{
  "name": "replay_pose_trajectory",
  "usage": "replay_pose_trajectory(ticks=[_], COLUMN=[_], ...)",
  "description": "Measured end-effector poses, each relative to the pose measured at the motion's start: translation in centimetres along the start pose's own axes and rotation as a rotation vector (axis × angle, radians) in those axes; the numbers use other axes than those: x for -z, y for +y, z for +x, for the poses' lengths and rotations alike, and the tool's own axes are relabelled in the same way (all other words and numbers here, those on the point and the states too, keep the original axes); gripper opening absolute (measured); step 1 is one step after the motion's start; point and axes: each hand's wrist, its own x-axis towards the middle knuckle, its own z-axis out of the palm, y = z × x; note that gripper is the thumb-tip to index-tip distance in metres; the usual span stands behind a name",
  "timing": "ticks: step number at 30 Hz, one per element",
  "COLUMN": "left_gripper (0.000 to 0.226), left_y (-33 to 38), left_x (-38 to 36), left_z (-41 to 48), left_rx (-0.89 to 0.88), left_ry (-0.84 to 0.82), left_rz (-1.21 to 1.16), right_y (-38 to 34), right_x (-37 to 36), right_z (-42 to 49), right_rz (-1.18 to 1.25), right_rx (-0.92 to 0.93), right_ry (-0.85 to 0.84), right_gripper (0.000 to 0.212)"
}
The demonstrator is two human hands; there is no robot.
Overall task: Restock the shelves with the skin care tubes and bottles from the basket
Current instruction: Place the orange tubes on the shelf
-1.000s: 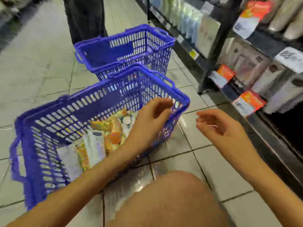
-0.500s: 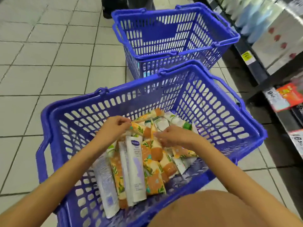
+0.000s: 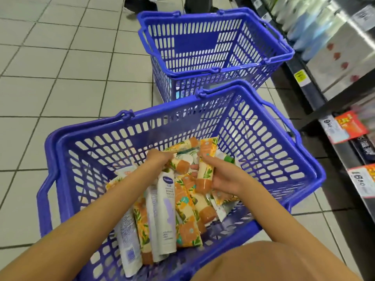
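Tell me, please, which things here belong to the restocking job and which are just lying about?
Job: near basket; white tube; floral tube gripped by right hand; left hand gripping orange-capped tube; shelves.
Lying about: far basket; price tags.

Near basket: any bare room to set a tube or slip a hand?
Bare mesh between the tube pile and the near basket's right wall; also its far-left corner. Crowded mid-basket, where left hand and right hand grip floral tubes.

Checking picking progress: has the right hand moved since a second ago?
Yes. The right hand was outside the near basket, on its shelf side; now it is inside the basket, gripping a floral tube.
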Motion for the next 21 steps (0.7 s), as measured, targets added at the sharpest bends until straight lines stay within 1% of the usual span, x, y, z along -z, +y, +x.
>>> replay_pose_trajectory(ticks=[2, 4, 5, 8, 10, 12, 14, 16, 18, 21], left_gripper=[0.027, 0.028, 0.027, 0.005, 0.01, 0.016, 0.026, 0.034, 0.043, 0.05], left_y=[0.8, 1.4, 1.7, 2.4, 3.0, 4.6, 6.7, 8.6, 10.3, 12.1], left_x=[-0.3, -0.3, -0.4, -1.6, -3.1, -4.5, -6.1, -7.9, -10.7, -15.8], left_z=[0.2, 0.3, 0.2, -1.9, -3.7, -6.1, -8.5, -10.7, -12.9, -16.7], left_rx=[0.027, 0.074, 0.101, 0.107, -0.005, -0.142, -0.218, -0.25, -0.278, -0.331], left_ry=[-0.015, -0.035, -0.068, -0.236, -0.297, -0.389, -0.557, -0.745, -0.916, -1.05], left_rz=[0.051, 0.026, -0.037, -0.324, -0.462, -0.56, -0.621, -0.664, -0.639, -0.538], right_y=[0.1, 0.2, 0.1, -0.5, -1.1, -1.8, -2.9, -3.8, -4.1, -3.1], right_x=[0.1, 0.3, 0.4, 0.9, 1.2, 1.9, 3.0, 4.9, 7.6, 12.3], right_z=[-0.6, -0.9, -1.0, -2.0, -3.1, -4.8, -7.1, -10.2, -13.9, -19.7], right_rz=[0.022, 0.034, 0.044, 0.143, 0.217, 0.284, 0.303, 0.285, 0.277, 0.279], right_rx=[0.047, 0.083, 0.098, 0.159, 0.239, 0.32, 0.381, 0.442, 0.524, 0.607], right_ry=[-0.039, -0.033, -0.025, -0.021, -0.03, -0.056, -0.087, -0.092, -0.009, 0.227], right_gripper=[0.017, 0.018, 0.018, 0.012, 0.017, 0.029, 0.039, 0.042, 0.04, 0.035])
